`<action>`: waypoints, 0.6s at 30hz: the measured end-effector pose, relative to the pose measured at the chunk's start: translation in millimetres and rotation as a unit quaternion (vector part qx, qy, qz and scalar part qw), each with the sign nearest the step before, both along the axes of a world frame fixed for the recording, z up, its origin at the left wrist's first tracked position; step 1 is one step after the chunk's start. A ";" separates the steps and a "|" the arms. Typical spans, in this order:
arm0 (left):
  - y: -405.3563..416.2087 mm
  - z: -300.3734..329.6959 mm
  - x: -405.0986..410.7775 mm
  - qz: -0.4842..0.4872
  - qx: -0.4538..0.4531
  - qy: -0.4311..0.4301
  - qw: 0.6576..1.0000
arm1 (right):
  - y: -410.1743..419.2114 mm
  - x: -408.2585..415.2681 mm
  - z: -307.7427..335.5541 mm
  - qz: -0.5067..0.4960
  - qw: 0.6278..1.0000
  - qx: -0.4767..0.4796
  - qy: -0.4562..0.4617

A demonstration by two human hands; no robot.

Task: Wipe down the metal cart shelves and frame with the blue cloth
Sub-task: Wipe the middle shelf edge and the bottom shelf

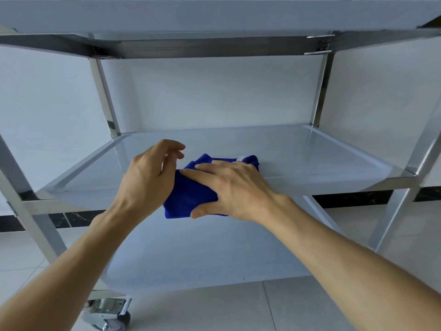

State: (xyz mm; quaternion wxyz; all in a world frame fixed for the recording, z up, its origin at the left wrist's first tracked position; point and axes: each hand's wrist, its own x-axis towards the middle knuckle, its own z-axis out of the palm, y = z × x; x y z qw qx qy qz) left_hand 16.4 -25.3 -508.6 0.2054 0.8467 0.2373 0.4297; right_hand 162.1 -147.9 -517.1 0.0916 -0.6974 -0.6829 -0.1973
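A steel cart fills the view, with a top shelf [214,17], a middle shelf [310,154] and a bottom shelf [191,259]. A folded blue cloth [188,194] lies over the front edge of the middle shelf. My right hand [231,187] presses flat on the cloth, fingers spread, thumb under its front fold. My left hand [150,177] hovers just left of the cloth with fingers loosely curled and apart, its palm edge touching the cloth's left side. Part of the cloth is hidden under my right hand.
Upright steel posts stand at the back left [105,99] and back right [321,91] and at the front corners. A caster wheel [112,318] sits at the bottom left on the pale tiled floor. A white wall is behind the cart.
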 end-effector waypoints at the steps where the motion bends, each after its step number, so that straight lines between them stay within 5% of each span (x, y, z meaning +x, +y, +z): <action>1: -3.1 -0.4 2.4 -0.005 0.015 0.012 1.000 | -7.3 3.9 -3.3 0.009 1.000 0.013 -0.004; 6: -17.0 -7.1 15.5 -0.017 0.122 0.125 0.984 | -69.6 54.9 -9.9 0.005 0.998 0.064 -0.024; 18: -85.5 -6.0 75.3 -0.109 0.203 0.169 0.958 | -202.6 147.5 -8.7 -0.125 0.986 0.090 0.062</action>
